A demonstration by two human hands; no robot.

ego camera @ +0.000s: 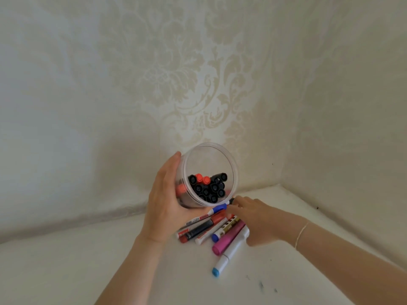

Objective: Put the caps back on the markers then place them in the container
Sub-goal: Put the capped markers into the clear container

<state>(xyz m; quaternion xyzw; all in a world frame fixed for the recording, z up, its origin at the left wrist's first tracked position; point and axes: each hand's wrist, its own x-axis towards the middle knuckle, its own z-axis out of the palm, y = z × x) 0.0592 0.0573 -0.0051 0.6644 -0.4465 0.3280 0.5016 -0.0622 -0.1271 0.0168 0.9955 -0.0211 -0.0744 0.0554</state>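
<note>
On the white tabletop, by the wall corner: loose markers in a fan, container held above them.

Container: clear plastic, round, tilted with its mouth toward the camera, lifted off the table; rim just above the far ends of the loose markers.

Inside the container: capped markers bunched at the lower side, mostly black caps, a few orange-red ones.

Left hand: wrapped round the container's left and lower wall, fingers curled under it, thumb up along the side near the rim.

Right hand: reaching in from the right, lying over the far ends of the loose markers; fingertips at a dark-tipped marker just under the container's rim; whether pinching it or only touching, cannot tell.

Blue-capped marker: nearest the container, partly under the left hand.

Red and black markers: side by side, left part of the fan.

Pink marker: toward the right of the fan, touching its neighbours.

White marker with light-blue end: rightmost, longest, end pointing toward the camera.

Thin pale bracelet: on the right wrist.

Table surface, near right: a few small dark ink marks.

Wall: cream, damask pattern.
</note>
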